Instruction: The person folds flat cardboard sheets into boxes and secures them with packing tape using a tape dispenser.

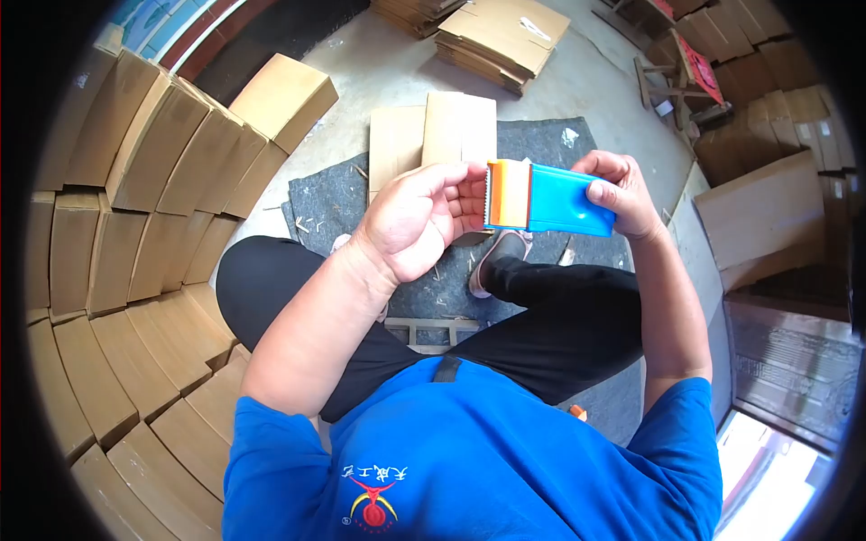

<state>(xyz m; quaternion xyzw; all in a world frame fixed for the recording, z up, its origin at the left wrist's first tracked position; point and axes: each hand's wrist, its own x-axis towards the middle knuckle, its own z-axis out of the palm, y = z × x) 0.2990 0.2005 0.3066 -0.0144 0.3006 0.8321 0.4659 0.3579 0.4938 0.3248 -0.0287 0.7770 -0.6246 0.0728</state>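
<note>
- Tape cutter (552, 200) held up over the mat (537, 137), teeth (488, 198) to the left.
- Right hand (636, 200): thumb on top, fingers behind, pinching the blue end (573, 203). Best to hold firm, but not too hard.
- Left hand (410, 216): fingers bent, close together, right by the teeth. Cannot tell if pinching anything.
- Mind the teeth, likely sharp: touch softly, fingertips off the points.

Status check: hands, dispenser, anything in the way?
Right hand grips blue-and-orange dispenser. Left hand at its toothed end, contact unclear. Cardboard beyond; nothing visibly blocking.
</note>
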